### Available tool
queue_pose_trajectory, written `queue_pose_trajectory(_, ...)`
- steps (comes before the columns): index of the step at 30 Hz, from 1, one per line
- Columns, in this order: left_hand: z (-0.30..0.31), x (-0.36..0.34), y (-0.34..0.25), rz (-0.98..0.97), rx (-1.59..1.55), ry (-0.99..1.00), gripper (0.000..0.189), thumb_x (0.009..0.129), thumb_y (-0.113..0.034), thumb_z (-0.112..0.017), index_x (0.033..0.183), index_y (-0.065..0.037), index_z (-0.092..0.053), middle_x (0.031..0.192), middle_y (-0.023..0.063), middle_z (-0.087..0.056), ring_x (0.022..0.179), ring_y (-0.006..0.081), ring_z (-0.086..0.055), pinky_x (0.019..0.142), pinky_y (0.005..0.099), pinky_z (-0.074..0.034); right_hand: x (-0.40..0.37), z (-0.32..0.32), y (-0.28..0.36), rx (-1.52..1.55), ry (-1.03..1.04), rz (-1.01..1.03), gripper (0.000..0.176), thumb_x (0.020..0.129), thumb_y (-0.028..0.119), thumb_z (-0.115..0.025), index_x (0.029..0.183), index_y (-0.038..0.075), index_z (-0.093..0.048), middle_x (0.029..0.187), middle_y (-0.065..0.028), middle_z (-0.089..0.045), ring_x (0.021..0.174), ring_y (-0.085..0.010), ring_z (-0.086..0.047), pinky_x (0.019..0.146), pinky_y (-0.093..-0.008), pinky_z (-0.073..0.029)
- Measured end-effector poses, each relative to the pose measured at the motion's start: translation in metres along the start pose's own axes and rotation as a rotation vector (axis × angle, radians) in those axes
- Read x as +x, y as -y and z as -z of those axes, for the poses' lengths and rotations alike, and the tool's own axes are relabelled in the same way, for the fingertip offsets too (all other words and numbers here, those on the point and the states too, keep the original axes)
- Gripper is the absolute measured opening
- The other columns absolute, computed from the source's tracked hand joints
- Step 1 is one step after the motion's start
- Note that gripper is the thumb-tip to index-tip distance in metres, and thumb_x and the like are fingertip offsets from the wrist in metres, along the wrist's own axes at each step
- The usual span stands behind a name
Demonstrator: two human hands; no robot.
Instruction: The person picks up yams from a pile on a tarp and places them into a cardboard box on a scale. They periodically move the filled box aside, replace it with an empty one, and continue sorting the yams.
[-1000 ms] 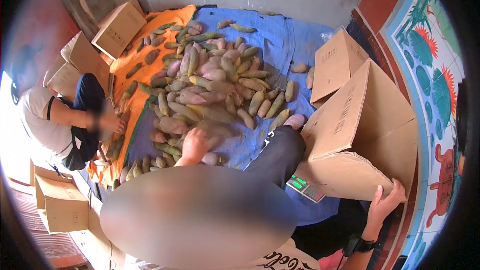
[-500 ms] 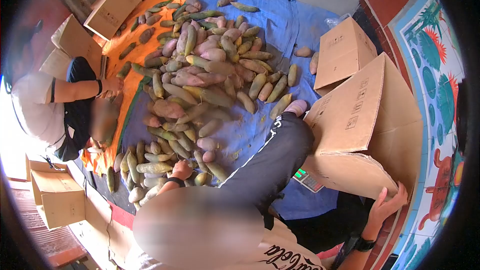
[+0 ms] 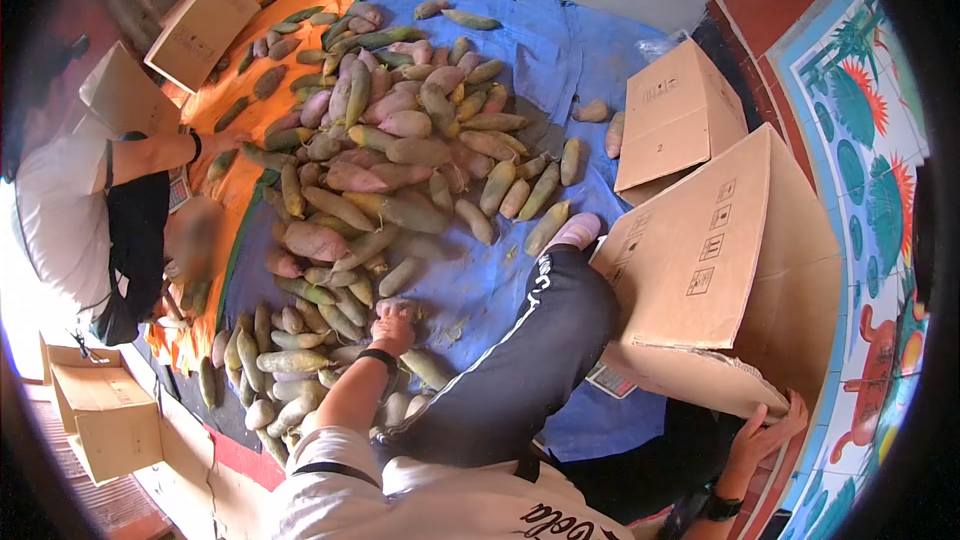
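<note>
My left hand (image 3: 392, 330) reaches into the near part of a large heap of long green and pink radishes (image 3: 410, 152). Its fingers are closed over a pinkish radish (image 3: 396, 307), mostly covered by the hand. My right hand (image 3: 768, 430) grips the lower flap edge of an open cardboard box (image 3: 690, 240), thumb and fingers on either side of the board. The box stands tilted beside my bent leg, its mouth towards the right. A scale (image 3: 610, 380) shows partly from under the box.
A second box (image 3: 675, 120) stands behind mine. The blue sheet (image 3: 620, 60) and an orange sheet (image 3: 240, 90) lie under the radishes. At left a co-worker (image 3: 75, 230) reaches to a radish on the orange sheet. More boxes (image 3: 205, 25) (image 3: 110, 410) stand at left.
My left hand has moved forward and slightly right, onto a pinkish radish. My right hand stays on the box flap. The co-worker's hand has moved up the orange sheet.
</note>
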State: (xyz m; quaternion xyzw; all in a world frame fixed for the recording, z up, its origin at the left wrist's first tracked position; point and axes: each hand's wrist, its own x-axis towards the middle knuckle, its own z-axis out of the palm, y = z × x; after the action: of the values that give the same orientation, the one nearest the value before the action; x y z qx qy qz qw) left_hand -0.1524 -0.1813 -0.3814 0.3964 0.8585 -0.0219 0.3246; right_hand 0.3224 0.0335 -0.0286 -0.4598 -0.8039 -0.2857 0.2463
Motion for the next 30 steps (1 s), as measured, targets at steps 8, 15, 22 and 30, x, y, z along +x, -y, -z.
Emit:
queue_pose_trajectory(8, -0.011, 0.024, -0.016, -0.019, 0.150, 0.039, 0.065, 0.075, -0.026, -0.063, 0.133, -0.016, -0.036, 0.140, 0.0102, -0.031, 0.132, 0.0343, -0.024, 0.102, 0.0566, -0.027, -0.004, 0.007, 0.004, 0.032, 0.078, -0.084, 0.049, 0.092, 0.038, -0.045, 0.121, -0.003, -0.039, 0.112, -0.0226, -0.043, 0.106, -0.0376, -0.043, 0.092, -0.0498, -0.033)
queue_pose_trajectory(15, -0.003, 0.034, -0.011, -0.034, 0.422, -0.064, 0.032, 0.080, -0.020, -0.054, 0.112, -0.019, -0.056, 0.110, 0.0074, -0.049, 0.106, 0.0254, -0.047, 0.081, 0.0419, -0.042, -0.006, 0.007, 0.000, 0.003, 0.104, -0.082, 0.049, 0.093, 0.037, -0.043, 0.122, -0.001, -0.037, 0.115, -0.0222, -0.042, 0.108, -0.0375, -0.042, 0.093, -0.0505, -0.032)
queue_pose_trajectory(22, -0.010, 0.028, 0.007, 0.002, 0.383, -0.111, 0.025, 0.084, -0.016, -0.049, 0.108, -0.015, -0.056, 0.108, 0.0078, -0.054, 0.097, 0.0261, -0.055, 0.072, 0.0374, -0.049, -0.010, 0.005, -0.004, -0.012, 0.094, -0.068, 0.047, 0.093, 0.037, -0.043, 0.122, 0.000, -0.040, 0.115, -0.0218, -0.043, 0.109, -0.0374, -0.042, 0.095, -0.0494, -0.032)
queue_pose_trajectory(30, 0.022, 0.011, -0.001, 0.000, 0.137, -0.031, 0.048, 0.072, -0.024, -0.067, 0.114, -0.007, -0.050, 0.114, 0.0179, -0.047, 0.102, 0.0350, -0.052, 0.083, 0.0415, -0.047, -0.008, -0.002, -0.003, -0.011, 0.017, -0.021, 0.050, 0.092, 0.040, -0.045, 0.120, -0.002, -0.041, 0.114, -0.0206, -0.044, 0.106, -0.0357, -0.041, 0.092, -0.0517, -0.031)
